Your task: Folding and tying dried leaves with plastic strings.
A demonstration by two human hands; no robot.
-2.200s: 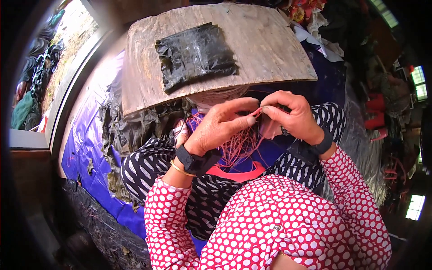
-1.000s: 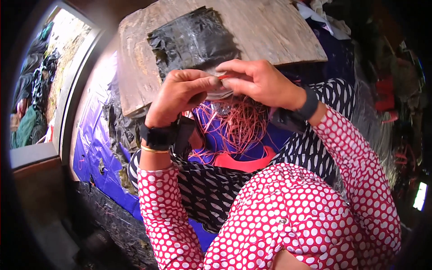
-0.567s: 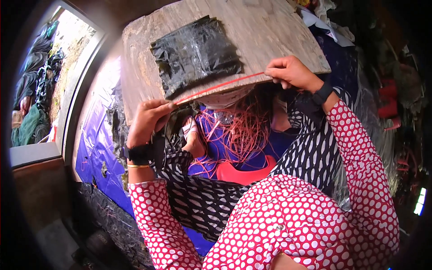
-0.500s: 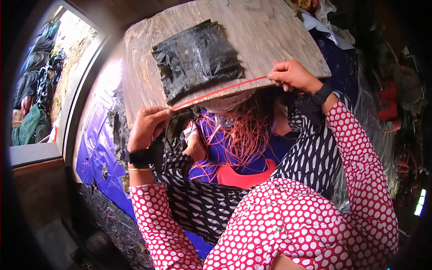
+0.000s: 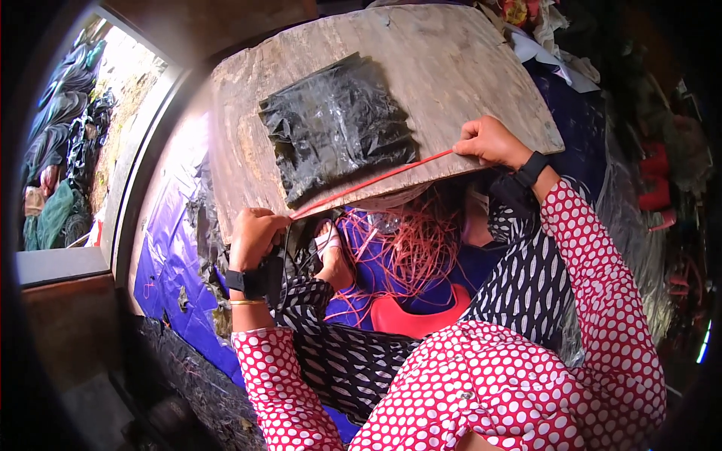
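Observation:
A red plastic strip (image 5: 376, 179) is stretched taut between my two hands, along the near edge of a wooden board (image 5: 459, 68). My left hand (image 5: 254, 234) pinches its left end at the board's near left side. At the other end my right hand (image 5: 492, 141) grips it between thumb and fingers, over the near right part of the board. Just beyond the strip lies a folded black plastic sheet (image 5: 338, 124), wrinkled and flat on the wood. The strip runs close along the sheet's near edge; whether they touch I cannot tell.
Below the board, a tangle of red strips (image 5: 421, 248) lies on blue sheeting between my legs, beside a red plastic seat (image 5: 421, 319). Blue sheeting (image 5: 173, 263) and crumpled black plastic spread to the left, near a window frame (image 5: 143, 150). White scraps (image 5: 553, 60) lie at the far right.
The whole view has shifted slightly, with board and sheet appearing lower. Both hands keep hold of the strip, whose right end now sits nearer the board's front edge.

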